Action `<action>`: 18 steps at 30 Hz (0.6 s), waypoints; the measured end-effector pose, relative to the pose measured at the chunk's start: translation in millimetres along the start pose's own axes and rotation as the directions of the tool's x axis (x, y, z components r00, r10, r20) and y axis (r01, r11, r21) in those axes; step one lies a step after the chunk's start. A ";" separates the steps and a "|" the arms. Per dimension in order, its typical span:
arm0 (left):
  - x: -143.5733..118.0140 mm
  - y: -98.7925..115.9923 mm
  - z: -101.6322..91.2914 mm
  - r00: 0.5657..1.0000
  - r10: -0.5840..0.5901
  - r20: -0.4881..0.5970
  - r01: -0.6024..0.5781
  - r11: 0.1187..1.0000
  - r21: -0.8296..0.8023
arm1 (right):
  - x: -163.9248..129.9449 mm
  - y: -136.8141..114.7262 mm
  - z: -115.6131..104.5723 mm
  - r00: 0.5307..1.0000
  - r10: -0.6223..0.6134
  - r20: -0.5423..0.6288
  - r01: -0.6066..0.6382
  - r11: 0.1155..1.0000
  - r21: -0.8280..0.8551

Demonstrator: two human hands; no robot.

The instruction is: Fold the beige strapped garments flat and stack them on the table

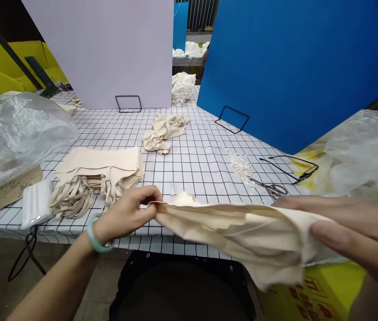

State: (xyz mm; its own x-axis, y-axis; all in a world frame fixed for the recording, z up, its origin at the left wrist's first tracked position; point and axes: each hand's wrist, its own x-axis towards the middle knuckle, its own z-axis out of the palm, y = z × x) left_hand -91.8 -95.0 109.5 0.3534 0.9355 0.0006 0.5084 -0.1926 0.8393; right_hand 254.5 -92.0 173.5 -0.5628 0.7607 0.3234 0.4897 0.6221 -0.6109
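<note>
Holding a cream cloth bag stretched between both hands just above the near edge of the counter. Left hand pinching one end of the cloth between thumb and fingers, green bangle on the wrist. Right hand close to the lens, blurred and cut off by the frame, fingers laid over the other end of the cloth and gripping it; thumb hidden under the fabric. Lower part of the bag drooping below the counter edge, folds hard to read.

Covered in a white sheet with a black grid. Stacked on the left: flat cream bags with handles spilling forward. Crumpled cloth lying mid-counter. Scissors resting beside a scatter of small white scraps. White flat box at the left edge. Clear plastic bags bulging at both sides, contents unclear. Standing behind: a lilac board and a blue board on black wire feet. More pale cloth heaped in the gap between them.
</note>
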 end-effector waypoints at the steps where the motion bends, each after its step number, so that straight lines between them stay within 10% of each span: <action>1: -1.5 3.5 -8.1 0.999 -0.028 0.029 0.030 0.997 -0.075 | -5.3 4.6 -1.1 0.997 0.071 -0.007 -0.070 0.996 0.056; 6: 27.3 -23.3 -16.6 0.988 -0.138 -0.069 0.139 0.990 0.006 | 15.6 59.4 34.4 0.900 0.414 0.135 -0.431 0.889 0.153; 10: 50.1 -68.2 6.5 0.957 0.048 -0.287 0.064 0.927 0.369 | 27.4 106.2 77.5 0.852 0.510 -0.122 -0.524 0.834 -0.171; 18: 62.1 -78.3 21.6 0.991 0.109 0.077 -0.133 0.805 0.578 | 46.1 103.7 115.4 0.956 0.273 0.109 -0.253 0.952 -0.172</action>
State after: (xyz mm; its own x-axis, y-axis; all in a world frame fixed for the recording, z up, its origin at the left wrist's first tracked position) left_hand -92.7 -28.2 32.0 0.4660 0.8833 0.0505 0.8159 -0.4511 0.3617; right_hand 202.5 -13.8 41.7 -0.4769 0.8767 0.0632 0.7231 0.4322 -0.5388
